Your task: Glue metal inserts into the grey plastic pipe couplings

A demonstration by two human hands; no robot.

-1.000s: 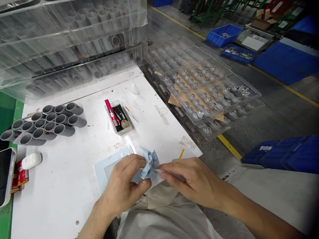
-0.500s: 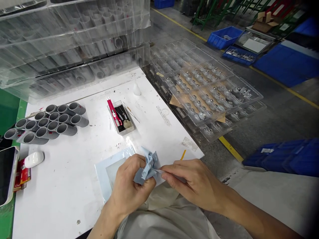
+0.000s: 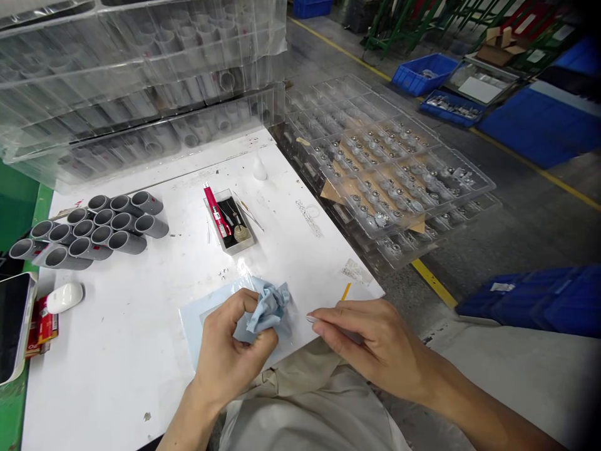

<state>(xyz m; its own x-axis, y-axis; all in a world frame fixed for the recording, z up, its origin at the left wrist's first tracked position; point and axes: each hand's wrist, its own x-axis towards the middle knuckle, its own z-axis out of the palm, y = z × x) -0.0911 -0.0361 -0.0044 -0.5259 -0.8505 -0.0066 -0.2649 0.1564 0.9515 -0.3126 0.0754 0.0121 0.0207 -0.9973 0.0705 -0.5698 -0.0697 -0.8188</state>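
Observation:
A crumpled light-blue cloth [image 3: 269, 307] is bunched between the thumb and fingers of my left hand [image 3: 232, 351], over the table's near edge. To its right, apart from the cloth, my right hand [image 3: 370, 341] pinches a small, thin, pale piece [image 3: 310, 319] between thumb and forefinger. Only the tip of that piece shows, so its kind is unclear. Under and behind my left hand lies a light-blue sheet in a clear sleeve [image 3: 190, 332].
On the white table [image 3: 117, 326] are several grey tubes [image 3: 89, 232], a small box [image 3: 241, 245] with a red cutter [image 3: 216, 213], a white nozzle bottle [image 3: 259, 169], a mouse [image 3: 64, 297] and a phone [image 3: 14, 332]. Clear trays of metal parts [image 3: 389, 175] stand right; tube-filled trays [image 3: 141, 94] stand behind.
My left hand and the cloth have moved left, away from my right hand. The pale piece, earlier against the cloth, now stands free of it in my right fingers.

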